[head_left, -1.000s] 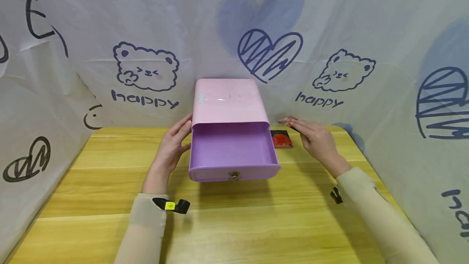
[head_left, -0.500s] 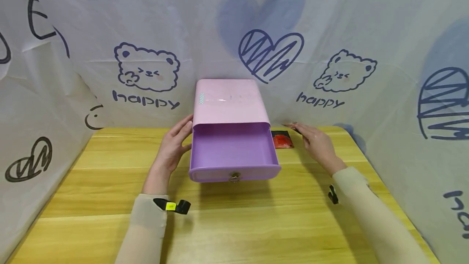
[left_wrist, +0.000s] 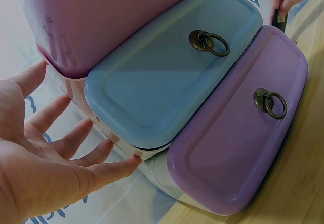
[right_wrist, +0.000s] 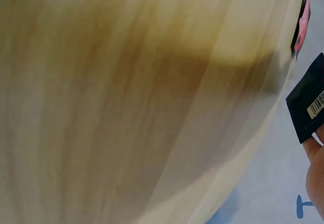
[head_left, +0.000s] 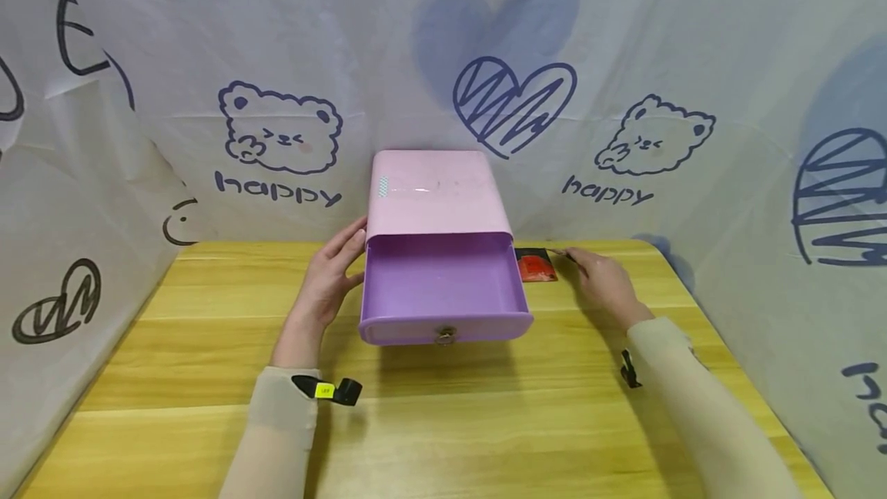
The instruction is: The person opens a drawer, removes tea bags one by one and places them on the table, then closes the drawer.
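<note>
A small drawer cabinet with a pink top [head_left: 433, 195] stands at the back of the table. Its top drawer [head_left: 443, 283] is pulled out, and no contents show inside. Below it, a blue drawer [left_wrist: 167, 77] and a purple drawer [left_wrist: 243, 117] are closed, each with a ring pull. My left hand [head_left: 333, 276] steadies the cabinet's left side with spread, extended fingertips. To the right of the cabinet, my right hand [head_left: 604, 279] pinches a flat black packet [right_wrist: 310, 102] with a barcode, low over the table. A red and black packet [head_left: 537, 265] lies between that hand and the cabinet.
The wooden table [head_left: 443, 422] ends right behind the cabinet at a hanging white cloth [head_left: 395, 60] printed with hearts and bears. More of this cloth encloses the left and right sides. The pulled-out drawer juts forward over the tabletop.
My right hand has come down toward the tabletop with the black packet, which now appears nearly edge-on beside the red and black one. The left hand keeps its place on the cabinet.
</note>
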{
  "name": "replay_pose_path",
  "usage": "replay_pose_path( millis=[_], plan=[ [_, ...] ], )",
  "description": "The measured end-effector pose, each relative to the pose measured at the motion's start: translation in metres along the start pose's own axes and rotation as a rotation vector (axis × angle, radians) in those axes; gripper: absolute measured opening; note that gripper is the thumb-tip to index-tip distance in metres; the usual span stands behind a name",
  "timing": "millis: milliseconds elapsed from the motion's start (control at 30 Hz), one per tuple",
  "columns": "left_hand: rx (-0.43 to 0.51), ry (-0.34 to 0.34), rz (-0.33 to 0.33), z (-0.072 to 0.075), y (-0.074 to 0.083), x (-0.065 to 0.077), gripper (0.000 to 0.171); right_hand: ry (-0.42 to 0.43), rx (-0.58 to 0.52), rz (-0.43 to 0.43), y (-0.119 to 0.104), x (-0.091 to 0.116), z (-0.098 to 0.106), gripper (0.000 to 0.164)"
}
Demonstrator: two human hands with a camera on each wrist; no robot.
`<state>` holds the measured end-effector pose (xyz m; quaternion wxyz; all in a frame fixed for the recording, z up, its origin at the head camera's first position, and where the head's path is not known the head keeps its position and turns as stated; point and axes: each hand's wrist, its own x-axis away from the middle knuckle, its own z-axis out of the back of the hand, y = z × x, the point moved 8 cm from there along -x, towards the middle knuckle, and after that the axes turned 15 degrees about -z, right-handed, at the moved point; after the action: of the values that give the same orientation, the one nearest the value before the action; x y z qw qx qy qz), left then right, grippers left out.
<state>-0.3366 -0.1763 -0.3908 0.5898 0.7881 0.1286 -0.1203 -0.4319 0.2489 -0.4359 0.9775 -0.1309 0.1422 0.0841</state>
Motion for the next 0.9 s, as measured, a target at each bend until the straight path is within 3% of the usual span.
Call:
replay_pose_path(
  millis=[233, 633, 900],
  plan=[
    [-0.003, -0.005, -0.003, 0.000, 0.000, -0.001, 0.048, 0.009, 0.012, -0.001, 0.007, -0.001, -0.006, 0.039],
    [-0.001, -0.011, -0.005, -0.001, 0.001, 0.000, 0.049, -0.158, 0.017, -0.052, 0.013, -0.002, -0.028, 0.043],
    [0.000, -0.013, -0.003, 0.000, 0.000, 0.000, 0.050, -0.189, 0.016, -0.051, 0.013, -0.005, -0.034, 0.045]
  ],
)
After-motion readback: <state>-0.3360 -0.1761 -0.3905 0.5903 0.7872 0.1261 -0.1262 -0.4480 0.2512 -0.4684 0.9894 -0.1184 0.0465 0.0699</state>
